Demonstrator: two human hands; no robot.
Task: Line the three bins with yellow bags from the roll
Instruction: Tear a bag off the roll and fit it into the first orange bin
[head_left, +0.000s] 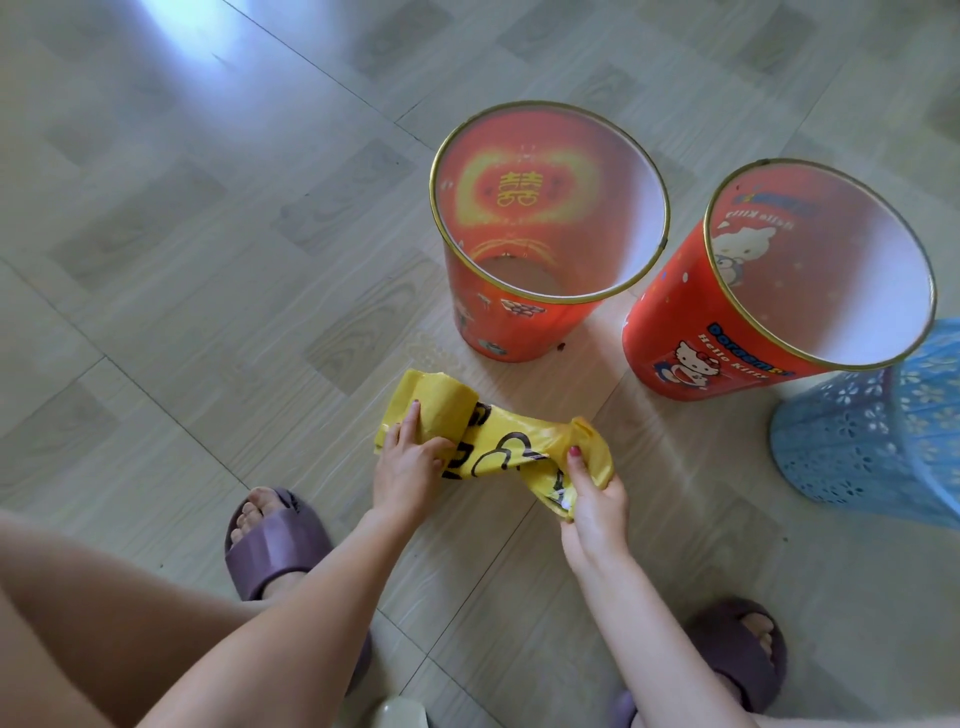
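Low in the centre of the frame: roll of yellow bags (441, 410) on the tiled floor (208, 260), pinned there by the left hand (410, 457), fingers curled over the roll's near side. Just right of it, right hand (592, 499) closed round the bunched free end of the first bag (530, 452), a printed yellow strip stretched between the two hands. Above and to the right, three unlined bins: the red bin with the gold emblem (519, 322) at upper centre, the red cartoon bin (675, 332) to its right, the blue lattice bin (857, 441) at the right edge, partly cut off. Step in hand, by the look of it: separating one bag from the roll. To do it well: keep the roll pressed flat so no extra turns spool out; find the perforated line, not visible here under the creases; grip close on either side of it rather than far along the bag; pull apart with a short sharp tug along the strip, not a twist, to spare the thin film a ragged tear. Then rub the open end apart before fitting over the nearest rim.
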